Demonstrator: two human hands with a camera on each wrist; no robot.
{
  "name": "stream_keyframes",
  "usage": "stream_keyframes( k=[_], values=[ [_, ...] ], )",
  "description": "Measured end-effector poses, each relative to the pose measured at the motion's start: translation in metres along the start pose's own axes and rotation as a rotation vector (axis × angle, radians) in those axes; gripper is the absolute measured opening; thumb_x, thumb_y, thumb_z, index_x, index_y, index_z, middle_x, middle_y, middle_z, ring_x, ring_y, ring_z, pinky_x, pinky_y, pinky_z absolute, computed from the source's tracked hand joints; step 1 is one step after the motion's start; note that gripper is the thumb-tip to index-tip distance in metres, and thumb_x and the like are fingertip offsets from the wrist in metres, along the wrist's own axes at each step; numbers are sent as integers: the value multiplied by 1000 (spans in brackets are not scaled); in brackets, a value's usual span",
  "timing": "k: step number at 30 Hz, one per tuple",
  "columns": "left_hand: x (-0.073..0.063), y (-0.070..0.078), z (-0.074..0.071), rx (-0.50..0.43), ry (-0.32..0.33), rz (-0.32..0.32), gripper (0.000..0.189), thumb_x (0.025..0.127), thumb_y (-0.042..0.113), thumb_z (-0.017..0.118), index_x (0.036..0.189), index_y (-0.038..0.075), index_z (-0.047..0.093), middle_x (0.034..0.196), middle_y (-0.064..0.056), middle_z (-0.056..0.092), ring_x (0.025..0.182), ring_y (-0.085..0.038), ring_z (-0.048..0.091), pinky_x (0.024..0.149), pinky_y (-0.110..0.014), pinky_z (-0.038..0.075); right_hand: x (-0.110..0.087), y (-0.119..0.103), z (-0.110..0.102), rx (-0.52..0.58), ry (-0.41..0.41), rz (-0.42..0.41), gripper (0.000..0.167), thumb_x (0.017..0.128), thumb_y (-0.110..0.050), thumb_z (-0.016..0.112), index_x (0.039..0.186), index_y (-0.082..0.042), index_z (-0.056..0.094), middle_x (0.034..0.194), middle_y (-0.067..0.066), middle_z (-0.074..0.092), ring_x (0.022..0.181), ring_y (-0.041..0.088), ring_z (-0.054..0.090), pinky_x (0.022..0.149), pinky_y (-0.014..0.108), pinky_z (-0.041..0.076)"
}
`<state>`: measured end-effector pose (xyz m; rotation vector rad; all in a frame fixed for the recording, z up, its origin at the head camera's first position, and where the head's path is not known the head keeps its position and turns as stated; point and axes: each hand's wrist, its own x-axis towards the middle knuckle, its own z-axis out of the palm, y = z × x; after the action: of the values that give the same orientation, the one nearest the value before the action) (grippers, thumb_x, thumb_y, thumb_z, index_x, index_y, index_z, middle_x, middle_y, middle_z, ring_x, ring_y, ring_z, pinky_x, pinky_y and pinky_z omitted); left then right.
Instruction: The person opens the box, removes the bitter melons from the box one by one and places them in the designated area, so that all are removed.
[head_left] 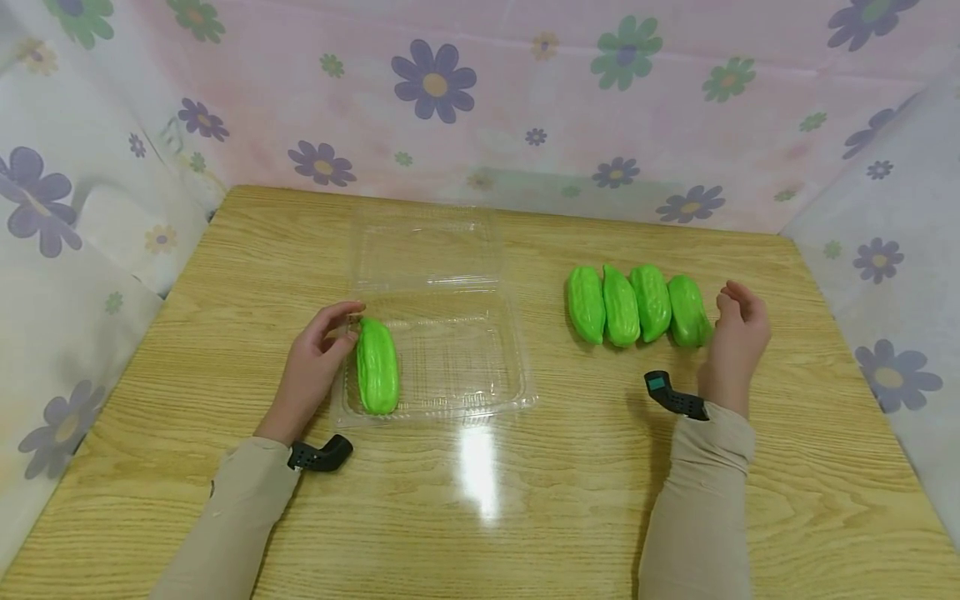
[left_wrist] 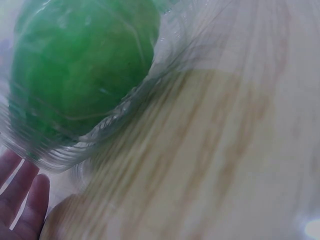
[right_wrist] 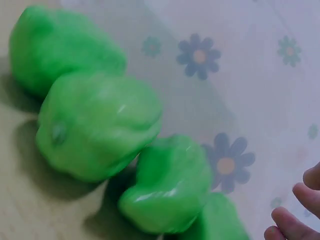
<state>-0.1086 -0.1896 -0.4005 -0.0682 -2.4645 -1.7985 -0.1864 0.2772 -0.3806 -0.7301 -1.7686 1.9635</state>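
A clear plastic clamshell box lies on the table with its lid folded back. One ridged green vegetable, like a bitter melon, lies lengthwise along the left side inside the box. My left hand is at the box's left rim, fingertips close by the vegetable's top end; the left wrist view shows fingers extended beside the rim. To the right, several similar green vegetables lie side by side in a row. My right hand is just right of the row's last vegetable, fingers loosely bent and holding nothing.
The wood-grain table carries everything. A flowered cloth hangs behind it and at both sides. Black wrist cameras are strapped over the beige sleeves. A bright reflection shows on the table in front of the box.
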Motion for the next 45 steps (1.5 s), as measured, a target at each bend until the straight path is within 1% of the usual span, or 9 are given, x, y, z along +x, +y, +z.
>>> stream_keyframes(
  k=[5,8,10,14,17,24,32,39,45],
  values=[
    [0,0,0,4,-4,4,34,90,6,48,125,6,49,125,-7,48,114,-22,43,87,-28,38,-6,-10,1,174,-78,-26,28,87,-12,57,113,-4,54,110,8,53,96,17,53,83,26,41],
    [1,-1,0,8,-7,8,35,91,7,47,126,7,48,126,-8,48,114,-23,43,87,-27,38,-11,-15,4,206,-175,-42,29,86,-13,59,113,-3,54,107,13,56,94,23,57,84,31,44],
    [1,-2,0,11,-9,7,35,92,9,47,126,8,48,126,-7,48,114,-23,43,86,-26,38,-14,-18,7,170,-262,-46,31,86,-14,59,115,-3,54,107,14,57,95,25,57,83,31,45],
    [0,0,0,6,-8,-9,34,91,9,48,126,9,49,126,-5,48,114,-20,43,87,-27,38,-22,-22,13,31,-456,-54,35,89,-20,56,120,-5,51,111,12,56,101,26,53,83,28,44],
    [0,1,0,3,-5,-12,34,91,9,48,125,8,49,126,-6,48,114,-20,43,88,-28,38,-28,-25,18,-22,-538,-70,36,89,-22,55,121,-6,51,111,12,56,103,27,52,84,28,44],
    [0,1,-2,1,-6,2,34,90,6,48,125,6,48,125,-9,48,114,-21,44,89,-33,38,-40,-28,33,-41,-614,-95,36,89,-22,56,121,-5,52,109,13,56,101,29,52,83,27,45],
    [-1,-2,-2,-3,-12,-6,34,91,7,48,125,8,48,126,-7,48,113,-22,44,85,-23,40,-58,-31,51,-84,-737,-131,37,90,-24,53,122,-5,50,112,16,54,104,35,48,86,31,44],
    [-1,-1,-1,9,-5,-12,34,91,7,48,125,8,49,125,-6,49,113,-21,45,87,-29,39,-75,-31,71,-176,-815,-136,38,89,-29,53,123,-10,51,113,15,53,104,29,51,89,37,41],
    [-1,0,-1,6,-7,-8,34,91,7,48,125,7,48,125,-7,48,112,-22,45,84,-23,40,-88,-28,86,-210,-876,-145,38,90,-29,52,124,-12,50,113,15,54,101,27,53,89,41,41]
  ],
)
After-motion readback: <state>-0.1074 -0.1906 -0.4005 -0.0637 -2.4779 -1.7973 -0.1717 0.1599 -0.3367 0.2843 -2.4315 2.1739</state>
